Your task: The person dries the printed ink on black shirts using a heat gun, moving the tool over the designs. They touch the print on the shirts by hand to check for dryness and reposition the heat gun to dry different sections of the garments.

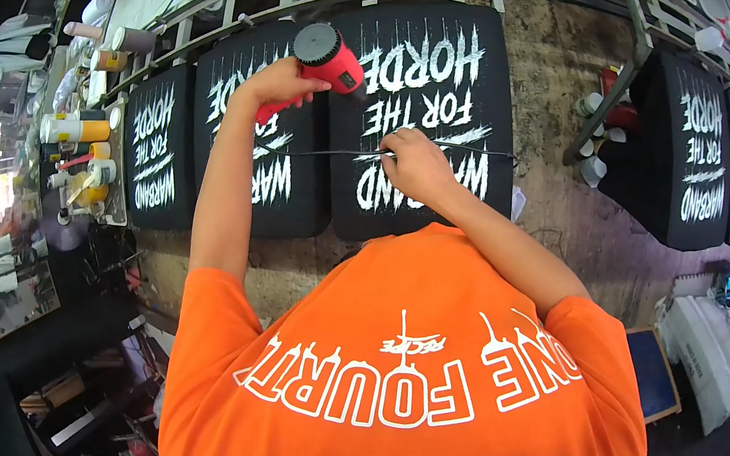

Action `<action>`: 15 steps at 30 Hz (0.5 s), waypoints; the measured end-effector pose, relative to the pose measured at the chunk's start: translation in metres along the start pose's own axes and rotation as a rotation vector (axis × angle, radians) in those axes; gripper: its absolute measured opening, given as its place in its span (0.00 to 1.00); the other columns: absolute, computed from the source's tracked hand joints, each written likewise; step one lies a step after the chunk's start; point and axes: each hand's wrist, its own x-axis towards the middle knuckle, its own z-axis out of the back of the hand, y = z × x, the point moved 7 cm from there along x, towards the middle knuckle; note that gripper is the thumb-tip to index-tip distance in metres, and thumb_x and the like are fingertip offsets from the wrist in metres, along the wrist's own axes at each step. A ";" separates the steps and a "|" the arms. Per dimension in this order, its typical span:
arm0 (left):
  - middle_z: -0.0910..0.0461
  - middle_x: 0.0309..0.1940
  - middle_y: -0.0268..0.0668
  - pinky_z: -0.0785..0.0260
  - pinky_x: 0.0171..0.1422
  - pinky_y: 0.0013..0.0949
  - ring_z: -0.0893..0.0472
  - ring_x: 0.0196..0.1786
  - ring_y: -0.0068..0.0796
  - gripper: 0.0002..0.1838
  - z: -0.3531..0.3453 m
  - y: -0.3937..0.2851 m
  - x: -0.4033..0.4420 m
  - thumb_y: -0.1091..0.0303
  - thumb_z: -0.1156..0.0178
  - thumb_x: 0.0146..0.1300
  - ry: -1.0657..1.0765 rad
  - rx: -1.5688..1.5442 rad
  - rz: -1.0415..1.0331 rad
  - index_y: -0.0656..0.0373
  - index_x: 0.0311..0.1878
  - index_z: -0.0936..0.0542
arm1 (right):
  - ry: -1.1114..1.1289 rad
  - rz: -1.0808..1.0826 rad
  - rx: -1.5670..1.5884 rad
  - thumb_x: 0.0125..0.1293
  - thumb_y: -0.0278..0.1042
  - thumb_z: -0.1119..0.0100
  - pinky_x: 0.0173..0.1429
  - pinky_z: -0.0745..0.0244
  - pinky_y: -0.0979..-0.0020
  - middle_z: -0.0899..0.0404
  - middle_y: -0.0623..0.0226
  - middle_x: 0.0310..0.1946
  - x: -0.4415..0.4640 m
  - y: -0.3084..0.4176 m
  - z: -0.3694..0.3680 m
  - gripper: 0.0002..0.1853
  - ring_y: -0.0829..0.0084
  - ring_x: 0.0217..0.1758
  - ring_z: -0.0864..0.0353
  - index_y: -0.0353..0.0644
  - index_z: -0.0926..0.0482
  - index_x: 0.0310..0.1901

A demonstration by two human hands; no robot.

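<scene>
head view shows me my left hand [278,85] with its grip wrapped around a red heat gun [340,69], over the white-lettered black panels [431,104], while my right hand [418,170] has its grip pinched on a black cord [312,154] crossing those panels.

The left hand [284,84] grips a red heat gun [345,72] with a round black end, above 3 black fabric panels [430,44] bearing white lettering; the right hand [421,170] pinches a black cord [310,153] that crosses the panels at centre and right; more printed panels [702,170] line up at far right; jars [96,131] crowd the left side; an orange shirt [426,322] with white print fills the near side.
</scene>
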 end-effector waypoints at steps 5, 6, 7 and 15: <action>0.15 0.31 0.36 0.25 0.34 0.32 0.19 0.27 0.25 0.25 -0.011 -0.035 0.013 0.53 0.26 0.65 -0.024 0.063 -0.079 0.62 0.56 0.16 | -0.048 -0.026 -0.040 0.66 0.32 0.37 0.60 0.21 0.54 0.17 0.56 0.43 -0.003 -0.009 0.020 0.10 0.54 0.55 0.19 0.38 0.15 0.45; 0.14 0.31 0.35 0.25 0.34 0.32 0.19 0.27 0.24 0.25 -0.015 -0.040 0.020 0.52 0.26 0.65 0.008 0.032 -0.103 0.61 0.56 0.16 | -0.050 -0.049 -0.043 0.66 0.32 0.37 0.60 0.21 0.54 0.18 0.56 0.43 -0.005 -0.015 0.022 0.10 0.54 0.55 0.19 0.37 0.15 0.45; 0.14 0.31 0.35 0.25 0.34 0.32 0.19 0.27 0.24 0.24 -0.018 -0.047 0.026 0.52 0.26 0.65 0.040 0.003 -0.128 0.61 0.56 0.15 | -0.054 -0.071 -0.045 0.66 0.32 0.37 0.61 0.21 0.54 0.18 0.56 0.43 -0.007 -0.021 0.025 0.10 0.54 0.55 0.19 0.37 0.15 0.45; 0.16 0.30 0.33 0.27 0.34 0.31 0.20 0.27 0.22 0.19 -0.047 -0.118 0.058 0.57 0.27 0.67 0.125 0.103 -0.222 0.58 0.55 0.14 | -0.116 -0.247 -0.040 0.66 0.33 0.37 0.63 0.22 0.54 0.18 0.56 0.45 -0.030 -0.053 0.060 0.11 0.53 0.58 0.19 0.39 0.14 0.47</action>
